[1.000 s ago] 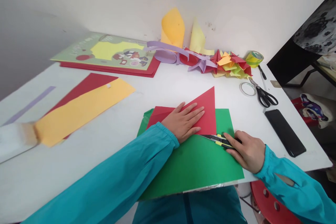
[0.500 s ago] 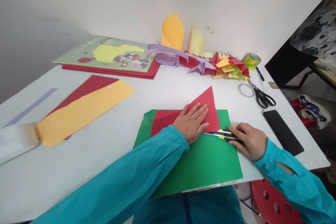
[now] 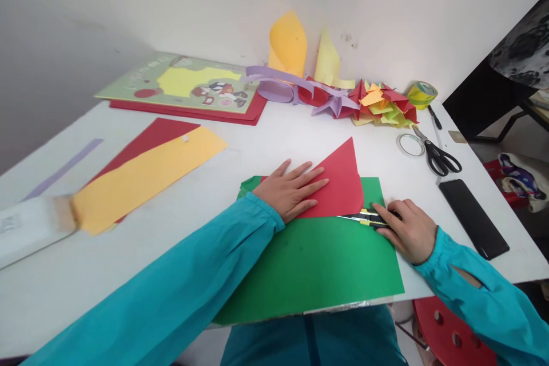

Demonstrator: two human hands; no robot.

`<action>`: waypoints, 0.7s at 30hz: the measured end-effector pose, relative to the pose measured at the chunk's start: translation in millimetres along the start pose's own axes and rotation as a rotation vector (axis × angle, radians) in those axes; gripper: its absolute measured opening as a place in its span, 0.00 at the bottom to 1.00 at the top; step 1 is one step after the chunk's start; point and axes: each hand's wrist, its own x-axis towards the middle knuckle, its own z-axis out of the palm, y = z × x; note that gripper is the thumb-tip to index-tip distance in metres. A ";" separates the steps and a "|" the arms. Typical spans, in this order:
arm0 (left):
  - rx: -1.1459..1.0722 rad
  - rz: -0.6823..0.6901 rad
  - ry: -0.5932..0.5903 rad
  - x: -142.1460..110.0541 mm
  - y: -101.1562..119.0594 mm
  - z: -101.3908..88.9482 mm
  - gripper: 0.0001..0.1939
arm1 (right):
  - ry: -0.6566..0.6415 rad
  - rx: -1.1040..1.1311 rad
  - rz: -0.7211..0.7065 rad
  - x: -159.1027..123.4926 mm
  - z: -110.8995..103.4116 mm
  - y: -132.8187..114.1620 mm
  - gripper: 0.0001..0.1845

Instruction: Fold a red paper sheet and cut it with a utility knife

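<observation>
A folded sheet of red paper (image 3: 341, 189) lies on a green sheet (image 3: 326, 263) at the table's front edge. My left hand (image 3: 291, 190) rests flat on the red paper, fingers spread, toward its left part. On the right, my right hand (image 3: 407, 227) grips a black and yellow utility knife (image 3: 372, 217). The blade points left and its tip sits at the lower edge of the red paper. Part of the knife's handle is hidden under my fingers.
Black scissors (image 3: 441, 159), a roll of clear tape (image 3: 410, 145) and a black case (image 3: 474, 218) lie to the right. Folded paper pieces (image 3: 381, 104) line the wall. Yellow paper (image 3: 148, 183), a white object (image 3: 34, 226) and a booklet (image 3: 141, 83) are on the left.
My left hand has slid left across the red paper, uncovering more of it. My right hand still holds the utility knife at the paper's lower edge. The view has shifted slightly.
</observation>
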 end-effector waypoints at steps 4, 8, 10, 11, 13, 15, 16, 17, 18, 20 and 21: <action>-0.007 -0.004 -0.008 0.5 1.5 -0.7 0.28 | 0.020 -0.016 -0.031 3.3 -2.4 -3.4 0.23; -0.003 -0.008 -0.013 0.3 1.2 -0.9 0.28 | 0.036 -0.014 -0.029 2.0 -1.2 -6.2 0.22; -0.002 -0.006 -0.008 0.4 1.0 -0.3 0.27 | 0.044 0.010 -0.027 -0.4 0.3 -6.6 0.22; -0.002 -0.005 -0.004 0.5 1.0 0.2 0.27 | 0.045 0.020 -0.030 -1.7 0.8 -6.5 0.22; -0.003 -0.008 0.001 0.7 1.0 1.0 0.27 | 0.034 0.031 -0.037 -4.1 0.9 -5.7 0.22; -0.006 -0.011 0.004 0.6 1.2 1.5 0.27 | 0.016 0.033 -0.044 -5.5 -0.3 -4.6 0.22; -0.007 -0.012 0.007 0.5 1.3 1.6 0.27 | 0.010 0.030 -0.046 -5.5 -1.2 -4.0 0.22; -0.008 -0.013 0.011 0.4 1.4 1.5 0.27 | 0.009 0.025 -0.049 -5.1 -2.1 -3.7 0.22; -0.010 -0.012 0.015 0.3 1.5 1.2 0.27 | 0.012 0.017 -0.052 -4.1 -2.9 -3.7 0.22; -0.015 -0.008 0.014 0.3 1.7 0.5 0.27 | 0.029 -0.011 -0.060 -0.9 -4.0 -5.0 0.21; -0.017 -0.009 0.011 0.3 1.8 0.1 0.27 | 0.038 -0.025 -0.066 1.0 -4.2 -6.3 0.21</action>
